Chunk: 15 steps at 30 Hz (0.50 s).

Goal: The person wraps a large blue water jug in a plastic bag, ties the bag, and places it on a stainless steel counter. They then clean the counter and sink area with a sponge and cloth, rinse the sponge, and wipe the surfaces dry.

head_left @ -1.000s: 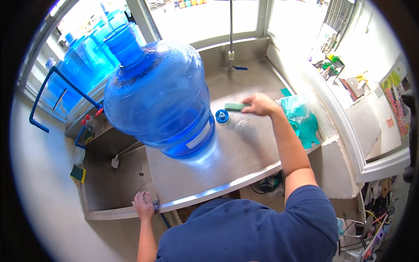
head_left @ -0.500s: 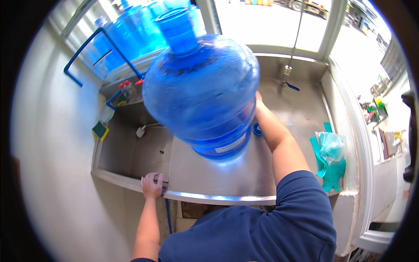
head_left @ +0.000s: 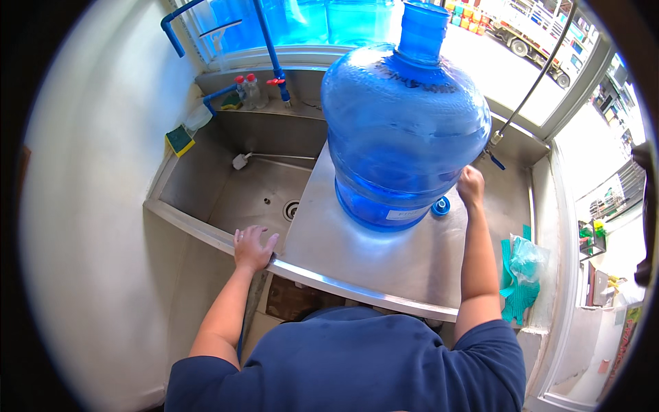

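Note:
A large blue water jug (head_left: 405,130) stands upright on the steel counter (head_left: 371,268), with a pale label low on its side. Its neck, at the top, shows no cap. At the jug's lower right side is my right hand (head_left: 471,187), fingers curled in; whatever they may hold is hidden. A small blue cap (head_left: 441,206) lies on the counter between the jug's base and my right wrist. My left hand (head_left: 254,248) rests on the front rim of the sink, open, fingers apart, holding nothing.
Left of the jug is a steel sink basin (head_left: 268,189) with a white-headed brush (head_left: 241,161). A sponge (head_left: 180,141), red-topped bottles (head_left: 252,93) and blue pipes (head_left: 269,48) line its back and left. Teal gloves (head_left: 518,281) lie at the right; a blue-handled valve (head_left: 495,161) is behind.
The whole view has swung, so the jug and sink sit differently in the picture. My right hand, partly hidden behind the jug before, now shows curled at its side. My left hand stays on the rim.

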Each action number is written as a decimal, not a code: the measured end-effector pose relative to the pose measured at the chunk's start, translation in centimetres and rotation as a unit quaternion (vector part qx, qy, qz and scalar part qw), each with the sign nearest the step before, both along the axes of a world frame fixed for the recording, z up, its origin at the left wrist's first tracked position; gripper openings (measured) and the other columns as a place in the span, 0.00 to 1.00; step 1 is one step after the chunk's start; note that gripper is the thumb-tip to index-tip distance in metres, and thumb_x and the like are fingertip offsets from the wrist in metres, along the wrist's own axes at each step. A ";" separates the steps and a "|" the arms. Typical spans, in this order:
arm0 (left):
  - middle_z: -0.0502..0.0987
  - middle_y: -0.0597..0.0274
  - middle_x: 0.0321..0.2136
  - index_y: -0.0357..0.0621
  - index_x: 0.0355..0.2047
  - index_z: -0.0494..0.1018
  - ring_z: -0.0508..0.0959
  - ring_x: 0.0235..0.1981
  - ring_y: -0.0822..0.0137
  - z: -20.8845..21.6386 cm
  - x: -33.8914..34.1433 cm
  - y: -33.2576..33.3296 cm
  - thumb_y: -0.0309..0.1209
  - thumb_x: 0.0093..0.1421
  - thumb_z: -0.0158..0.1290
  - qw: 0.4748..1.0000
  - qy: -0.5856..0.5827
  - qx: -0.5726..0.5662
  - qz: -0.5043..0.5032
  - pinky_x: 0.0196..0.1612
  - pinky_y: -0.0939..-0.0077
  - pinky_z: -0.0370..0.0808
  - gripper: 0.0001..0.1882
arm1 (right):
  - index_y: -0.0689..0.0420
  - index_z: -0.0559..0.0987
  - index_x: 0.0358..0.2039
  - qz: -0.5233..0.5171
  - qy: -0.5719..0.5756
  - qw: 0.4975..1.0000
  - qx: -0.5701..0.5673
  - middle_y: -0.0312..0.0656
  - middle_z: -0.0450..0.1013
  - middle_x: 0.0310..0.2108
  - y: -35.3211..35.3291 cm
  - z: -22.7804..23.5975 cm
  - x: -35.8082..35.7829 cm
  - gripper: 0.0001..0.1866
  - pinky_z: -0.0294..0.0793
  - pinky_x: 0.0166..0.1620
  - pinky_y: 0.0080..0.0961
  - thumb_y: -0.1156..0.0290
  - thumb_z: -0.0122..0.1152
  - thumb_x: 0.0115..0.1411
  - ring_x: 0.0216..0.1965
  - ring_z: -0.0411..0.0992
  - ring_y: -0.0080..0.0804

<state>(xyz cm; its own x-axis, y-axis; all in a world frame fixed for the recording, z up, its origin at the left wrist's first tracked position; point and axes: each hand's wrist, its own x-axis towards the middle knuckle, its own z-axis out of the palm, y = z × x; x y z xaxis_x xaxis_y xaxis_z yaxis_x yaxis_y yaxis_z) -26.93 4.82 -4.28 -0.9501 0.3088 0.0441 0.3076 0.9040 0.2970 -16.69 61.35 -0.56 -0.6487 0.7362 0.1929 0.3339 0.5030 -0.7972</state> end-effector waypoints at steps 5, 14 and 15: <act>0.70 0.53 0.55 0.49 0.56 0.69 0.68 0.59 0.51 -0.6 -1.4 1.1 0.57 0.57 0.55 0.999 -0.023 -0.043 0.021 0.68 0.50 0.50 0.34 | 0.57 0.72 0.17 0.044 0.080 0.994 0.056 0.34 0.63 0.11 -11.2 0.9 8.8 0.29 0.60 0.21 0.20 0.53 0.43 0.72 0.14 0.62 0.19; 0.63 0.43 0.60 0.47 0.62 0.63 0.66 0.60 0.44 0.1 -15.5 16.5 0.49 0.58 0.59 0.957 -0.009 0.147 -0.250 0.63 0.55 0.63 0.36 | 0.57 0.79 0.39 0.211 -0.122 0.959 -0.144 0.38 0.72 0.18 -33.9 2.5 4.2 0.10 0.67 0.26 0.24 0.66 0.63 0.60 0.20 0.67 0.21; 0.64 0.42 0.59 0.46 0.63 0.62 0.66 0.60 0.42 0.4 -16.7 18.6 0.50 0.59 0.58 0.958 -0.017 0.132 -0.253 0.63 0.55 0.64 0.37 | 0.58 0.79 0.39 0.237 -0.094 0.958 -0.131 0.41 0.74 0.21 -35.4 2.9 3.3 0.11 0.71 0.29 0.26 0.66 0.63 0.60 0.22 0.71 0.26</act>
